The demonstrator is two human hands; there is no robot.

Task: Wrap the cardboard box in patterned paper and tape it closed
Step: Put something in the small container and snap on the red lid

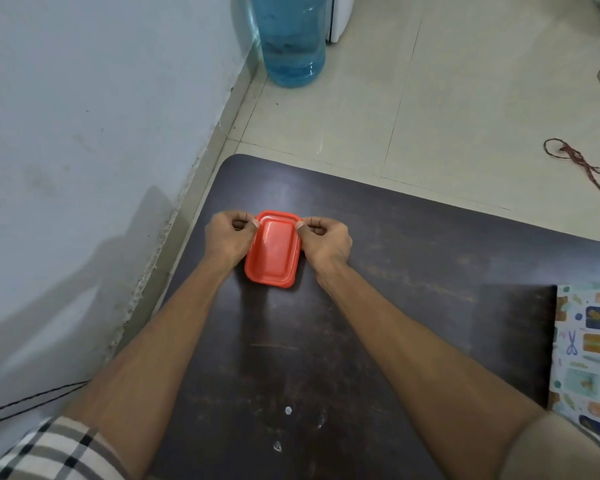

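Note:
A small red plastic box with a lid lies flat on the dark wooden table, towards its far left. My left hand grips its left side with the thumb on the lid's edge. On the opposite side, my right hand pinches the box the same way. A sheet of patterned paper with blue, orange and green motifs lies at the table's right edge, partly out of frame. No cardboard box and no tape are in view.
A wall runs along the left, close to the table. A large blue water bottle stands on the tiled floor beyond the table. A tangle of brown cord lies on the floor at right. Thin black wires run low on the left.

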